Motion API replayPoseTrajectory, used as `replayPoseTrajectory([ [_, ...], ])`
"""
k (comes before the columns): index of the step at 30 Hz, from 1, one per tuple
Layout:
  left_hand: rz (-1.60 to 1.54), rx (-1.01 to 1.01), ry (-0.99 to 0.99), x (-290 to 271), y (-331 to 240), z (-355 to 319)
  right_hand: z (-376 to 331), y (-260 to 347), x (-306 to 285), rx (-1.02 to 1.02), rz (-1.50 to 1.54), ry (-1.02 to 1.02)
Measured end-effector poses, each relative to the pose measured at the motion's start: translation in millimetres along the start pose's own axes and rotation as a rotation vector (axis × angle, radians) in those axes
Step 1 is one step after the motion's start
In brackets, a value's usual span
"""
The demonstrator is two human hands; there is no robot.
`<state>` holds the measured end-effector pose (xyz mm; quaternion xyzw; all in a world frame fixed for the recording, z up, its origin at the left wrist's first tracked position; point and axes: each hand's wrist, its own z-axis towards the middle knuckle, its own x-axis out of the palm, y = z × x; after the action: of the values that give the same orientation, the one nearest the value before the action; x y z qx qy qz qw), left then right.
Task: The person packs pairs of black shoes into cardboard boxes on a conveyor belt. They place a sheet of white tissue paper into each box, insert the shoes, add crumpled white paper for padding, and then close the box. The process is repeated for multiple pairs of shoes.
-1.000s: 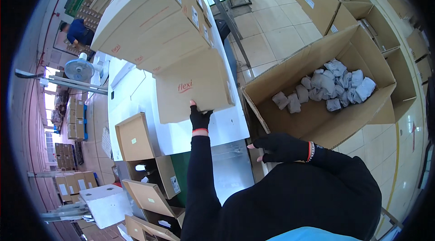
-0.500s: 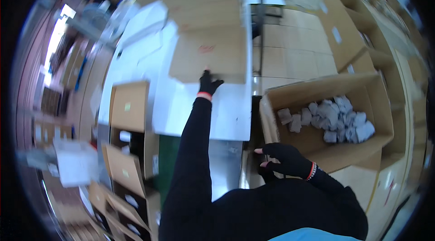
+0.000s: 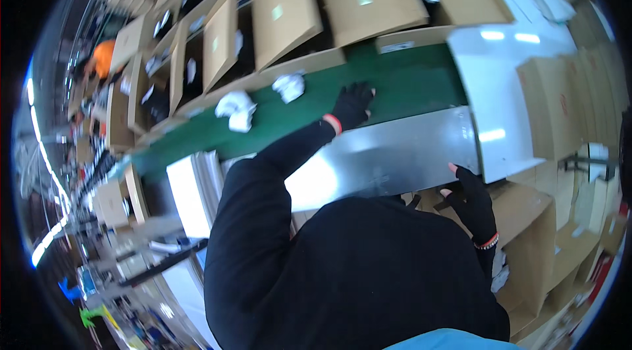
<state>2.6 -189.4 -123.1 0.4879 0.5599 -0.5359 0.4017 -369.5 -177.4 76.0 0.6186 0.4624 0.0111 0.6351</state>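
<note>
My left hand (image 3: 354,105), in a black glove with bare fingertips, reaches over the green conveyor belt (image 3: 415,80). Its fingers are spread and nothing shows in them. To its left on the belt lie two crumpled white bundles, the nearer one (image 3: 289,87) a short way off and another (image 3: 237,113) further left. At the right end of a shiny metal sheet (image 3: 395,152), my right hand (image 3: 473,204) hangs with thumb and forefinger apart, holding nothing. Below it stands a cardboard box (image 3: 526,218), with some of its whitish contents visible beside my arm.
Open cardboard cartons (image 3: 368,1) with raised lids line the belt's far side. A white table (image 3: 507,87) adjoins the belt on the right, with flat cardboard (image 3: 559,110) stacked on it. White sheets (image 3: 191,192) stand left of my arm. A person in orange (image 3: 102,57) is far left.
My view has swung left, from the table with stacked cardboard to the green belt. My left hand has left the cardboard and is now over the belt; my right hand stays near the box.
</note>
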Motion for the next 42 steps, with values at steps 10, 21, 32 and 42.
replayPoseTrajectory([
  [10,0.317,-0.205,-0.009,46,199,-94,102,81,125,-0.213,-0.231,0.366],
  [21,0.2,-0.643,-0.304,-53,275,-284,257,86,186,-0.486,-0.46,0.232],
  [32,-0.425,-0.637,-0.51,-22,46,-260,424,56,228,-0.852,-0.852,0.204],
  [42,-0.54,-0.517,-0.839,-91,4,-234,175,12,122,-0.623,-0.66,0.574],
])
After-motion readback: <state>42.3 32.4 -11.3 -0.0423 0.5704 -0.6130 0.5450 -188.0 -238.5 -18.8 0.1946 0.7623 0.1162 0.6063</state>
